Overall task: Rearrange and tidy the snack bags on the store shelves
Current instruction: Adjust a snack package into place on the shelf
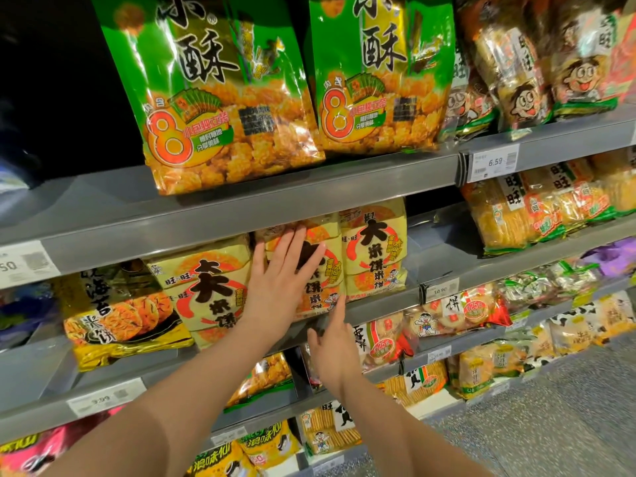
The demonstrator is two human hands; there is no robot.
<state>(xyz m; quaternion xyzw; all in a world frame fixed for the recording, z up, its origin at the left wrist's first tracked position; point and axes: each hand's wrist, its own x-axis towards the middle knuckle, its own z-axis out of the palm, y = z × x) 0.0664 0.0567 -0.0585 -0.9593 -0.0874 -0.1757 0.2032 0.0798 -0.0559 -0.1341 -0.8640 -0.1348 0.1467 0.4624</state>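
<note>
In the head view, three yellow rice-cracker bags stand in a row on the second shelf (385,304): the left yellow bag (210,290), the middle yellow bag (315,287) and the right yellow bag (373,249). Each is upright with its long axis vertical and its printed face turned out to the aisle. They stand side by side, edges touching or overlapping. The left one is nearest the shelf's front edge and the right one is set further back.

The left hand (275,280) lies flat on the front of the middle yellow bag, fingers straight and spread, gripping nothing. The right hand (334,346) is below it with its fingers straight. Its fingertips reach the bag's lower right corner at the shelf lip, and it too holds nothing.

The tops of the three bags sit just under the grey edge of the upper shelf (241,215), so little room shows above them. To the right of the right yellow bag is a stretch of bare shelf (433,242). To the left, one dark seaweed-cracker bag (120,318) sits against the left yellow bag.

Two green bags stand upright on the upper shelf, the left green bag (223,108) further forward than the right green bag (378,84). A price tag (495,162) hangs on the shelf edge to their right.
</note>
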